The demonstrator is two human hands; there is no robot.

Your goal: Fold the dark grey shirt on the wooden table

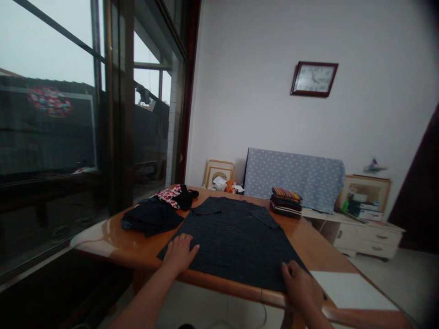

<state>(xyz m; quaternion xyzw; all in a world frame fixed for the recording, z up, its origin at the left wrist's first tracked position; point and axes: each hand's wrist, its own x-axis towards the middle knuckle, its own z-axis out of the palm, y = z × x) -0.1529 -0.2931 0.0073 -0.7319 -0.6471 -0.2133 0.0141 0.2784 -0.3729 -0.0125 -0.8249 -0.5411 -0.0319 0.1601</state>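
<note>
A dark grey T-shirt [236, 237] lies spread on the wooden table, its collar at the far side and its hem along the near edge. Both sleeves are folded inward over the body. My left hand [181, 252] rests on the shirt's near left corner, fingers stretched out and thumb apart. At the near right corner, my right hand [302, 285] is closed, thumb and fingers curled on the hem. Part of that corner is hidden beneath it.
Rumpled dark clothes [152, 217] and a red-and-white patterned garment [171, 196] lie on the table's left. A folded stack of clothes [286, 203] stands at the far right. A white sheet [353, 290] lies at the near right of the table [318, 246]. A white cabinet [370, 240] stands beyond.
</note>
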